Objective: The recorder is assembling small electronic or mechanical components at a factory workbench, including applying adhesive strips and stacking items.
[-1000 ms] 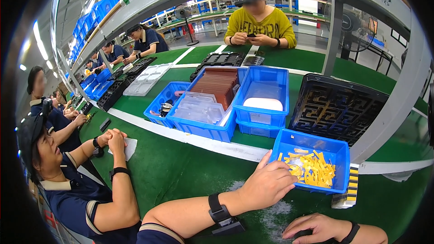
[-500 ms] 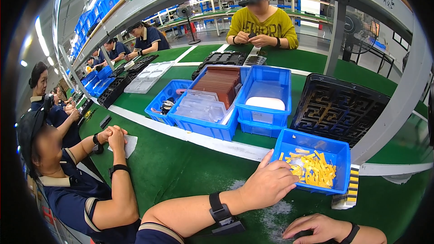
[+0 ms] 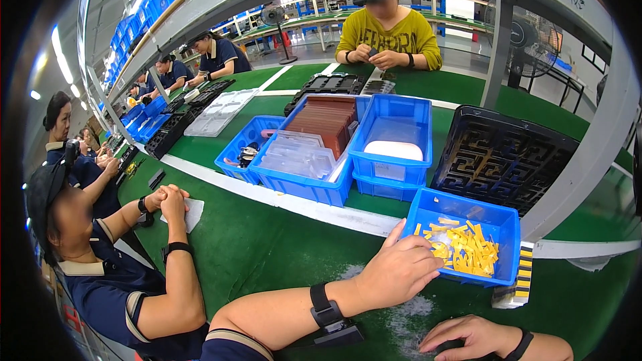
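A blue bin [image 3: 418,217] full of loose yellow strips [image 3: 471,251] stands on the green bench at my right. At its near left corner, my left hand [image 3: 401,264] is closed on the bin's edge, with its fingers bent together. Some fingertips are out of sight against the bin wall. Nearer to me, my right hand [image 3: 461,335] lies palm down on the bench, fingers curved over a dark rounded object [image 3: 449,345]. Most of that object is hidden beneath the hand, so its kind cannot be made out.
A larger blue bin [image 3: 301,190] holds brown plates and clear plastic pieces, between a small bin [image 3: 231,167] and stacked bins [image 3: 391,172]. A black tray [image 3: 508,154] leans by a metal post. At my left a co-worker [image 3: 107,274] sits with clasped hands; another person [image 3: 388,33] works opposite.
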`<state>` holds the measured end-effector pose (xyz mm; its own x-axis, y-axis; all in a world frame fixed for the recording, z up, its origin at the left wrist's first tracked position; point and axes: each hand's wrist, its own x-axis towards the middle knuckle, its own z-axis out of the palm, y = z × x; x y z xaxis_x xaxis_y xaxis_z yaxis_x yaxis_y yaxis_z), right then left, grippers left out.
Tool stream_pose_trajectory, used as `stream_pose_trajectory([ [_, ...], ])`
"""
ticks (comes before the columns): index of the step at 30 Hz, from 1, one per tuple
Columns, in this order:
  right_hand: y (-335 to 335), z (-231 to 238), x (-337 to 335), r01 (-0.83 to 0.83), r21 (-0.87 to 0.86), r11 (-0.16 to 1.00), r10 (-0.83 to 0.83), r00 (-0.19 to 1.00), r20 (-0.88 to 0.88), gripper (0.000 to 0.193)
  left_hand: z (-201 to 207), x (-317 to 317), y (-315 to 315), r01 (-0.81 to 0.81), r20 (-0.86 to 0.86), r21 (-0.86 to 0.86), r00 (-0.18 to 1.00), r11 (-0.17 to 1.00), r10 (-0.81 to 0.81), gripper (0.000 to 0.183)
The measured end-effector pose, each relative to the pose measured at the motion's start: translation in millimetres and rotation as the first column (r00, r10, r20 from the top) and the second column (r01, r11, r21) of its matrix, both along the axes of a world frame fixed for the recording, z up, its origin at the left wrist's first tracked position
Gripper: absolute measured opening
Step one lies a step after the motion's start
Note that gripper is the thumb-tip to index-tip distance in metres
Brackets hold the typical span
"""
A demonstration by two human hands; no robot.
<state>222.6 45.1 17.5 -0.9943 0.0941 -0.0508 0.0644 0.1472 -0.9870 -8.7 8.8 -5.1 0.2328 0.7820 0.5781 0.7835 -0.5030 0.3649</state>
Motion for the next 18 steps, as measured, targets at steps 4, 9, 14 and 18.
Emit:
stream_pose_trajectory([
  [4,0.1,0.3,-0.1,0.001,0.001,1.000,-0.001,1.000,0.004,0.022,0.1,0.0,0.1,0.003,-0.009,-0.001,1.000,1.000,-0.003,0.016],
  [9,0.7,-1.3,-0.4,-0.003,0.003,1.000,0.003,1.000,-0.006,0.022,-0.2,0.1,-0.1,-0.004,-0.015,-0.005,1.000,1.000,0.004,0.016],
  [14,0.2,-0.5,-0.3,-0.003,0.027,1.000,0.003,1.000,-0.022,0.022,0.0,0.4,-0.2,0.000,0.007,-0.022,1.000,1.000,0.000,0.016],
  [18,0.6,-2.1,0.2,-0.009,0.007,1.000,0.009,1.000,-0.018,0.022,-0.4,0.7,-0.3,-0.004,0.004,-0.021,1.000,1.000,0.004,0.016],
])
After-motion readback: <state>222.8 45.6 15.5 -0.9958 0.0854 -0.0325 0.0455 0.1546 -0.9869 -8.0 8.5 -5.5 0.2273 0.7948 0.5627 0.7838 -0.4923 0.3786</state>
